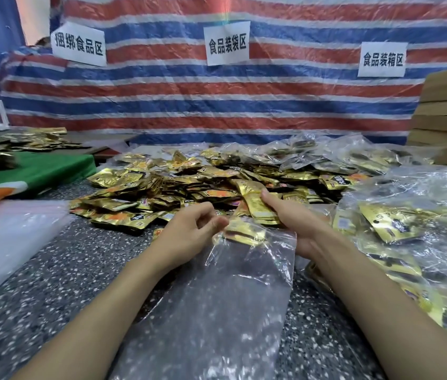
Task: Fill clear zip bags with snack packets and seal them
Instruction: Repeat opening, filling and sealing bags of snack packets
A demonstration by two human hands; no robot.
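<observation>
Pinching the zip bag (217,311) open with my left hand (189,229), I am feeding in packets (258,209) my right hand (288,215) grips, deeper next.

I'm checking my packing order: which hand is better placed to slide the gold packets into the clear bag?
Right. The right hand holds a stack of gold packets at the mouth of the clear bag; the left hand seems to pinch the bag's edge.

One wide-angle camera is sitting on the person's head, looking forward and down, close over a speckled table (60,283). The left hand (186,231) and right hand (291,223) are showing near the middle; a striped tarp (189,105) is closing the far side.
</observation>
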